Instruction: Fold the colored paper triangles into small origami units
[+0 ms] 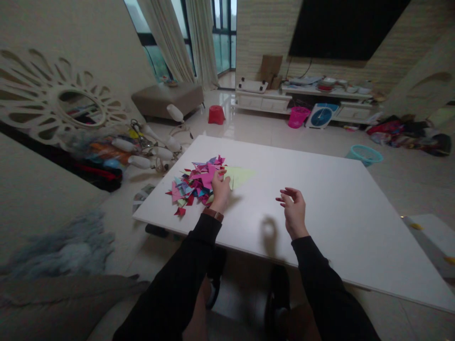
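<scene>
At the left of the white table (pixel 320 213) lies a heap of cut paper scraps (pixel 188 187) in pink, red, blue, purple and pale green. My left hand (pixel 221 192), with a brown strap at the wrist, is at the heap's right edge. Its fingers curl in against a bright pink paper piece (pixel 208 178), and the grip itself is partly hidden. Just past these fingers a pale green paper piece (pixel 242 176) lies on the table. Over the middle of the table my right hand (pixel 294 210) hovers with its fingers loosely bent and apart, holding nothing.
Lamp arms with white shades (pixel 161 152) stand close to the table's left edge. A turquoise basin (pixel 364 154) is on the floor beyond the far right corner. Farther back are a red stool (pixel 216 115), a pink bin (pixel 297 117) and a blue-and-white fan (pixel 322 116).
</scene>
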The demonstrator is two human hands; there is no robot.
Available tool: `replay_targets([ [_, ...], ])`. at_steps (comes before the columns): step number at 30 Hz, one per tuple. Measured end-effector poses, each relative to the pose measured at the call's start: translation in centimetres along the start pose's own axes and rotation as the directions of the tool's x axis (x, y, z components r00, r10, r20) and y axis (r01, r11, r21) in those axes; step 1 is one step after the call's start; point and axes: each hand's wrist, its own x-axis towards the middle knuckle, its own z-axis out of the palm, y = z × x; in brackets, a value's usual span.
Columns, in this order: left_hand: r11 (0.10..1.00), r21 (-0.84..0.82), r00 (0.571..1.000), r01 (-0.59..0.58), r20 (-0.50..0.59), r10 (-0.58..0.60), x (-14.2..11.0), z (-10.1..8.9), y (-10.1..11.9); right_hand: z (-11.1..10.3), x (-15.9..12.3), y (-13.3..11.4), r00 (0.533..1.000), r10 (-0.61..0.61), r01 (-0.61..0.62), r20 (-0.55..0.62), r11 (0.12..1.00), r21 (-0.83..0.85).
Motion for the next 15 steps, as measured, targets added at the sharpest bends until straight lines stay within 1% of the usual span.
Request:
replay_targets([
  [3,0.999,-0.05,0.998,0.004,-0.063,-0.007,0.6,-0.3,0.1,0.1,0.0,0.0,1.0,0.001,0.0,0.006,1.0,-0.007],
  [5,0.996,-0.084,0.998,0.014,-0.063,-0.019,0.6,-0.1,0.3,0.1,-0.1,0.1,1.0,0.002,-0.002,0.011,1.0,-0.014],
  [7,0.992,-0.113,0.998,0.054,-0.017,-0.057,0.4,0.3,0.6,0.2,-0.1,0.1,1.0,0.003,-0.002,0.015,1.0,-0.021],
  [10,0.99,-0.098,0.989,0.097,0.12,-0.085,-0.3,0.9,1.0,0.2,-0.1,0.2,1.0,0.003,-0.002,0.021,0.999,-0.035],
  [12,0.998,-0.023,0.974,0.05,0.222,-0.043,-0.7,1.1,1.2,0.3,-0.2,0.3,1.0,0.003,-0.002,0.024,0.999,-0.041],
  [14,0.991,0.109,0.955,-0.079,0.294,0.044,-1.2,0.9,1.4,0.3,-0.2,0.3,1.0,0.005,-0.004,0.026,0.999,-0.043],
  [15,0.971,0.181,0.942,-0.155,0.322,0.09,-1.4,0.8,1.6,0.3,-0.2,0.3,1.0,0.006,-0.004,0.029,0.999,-0.045],
])
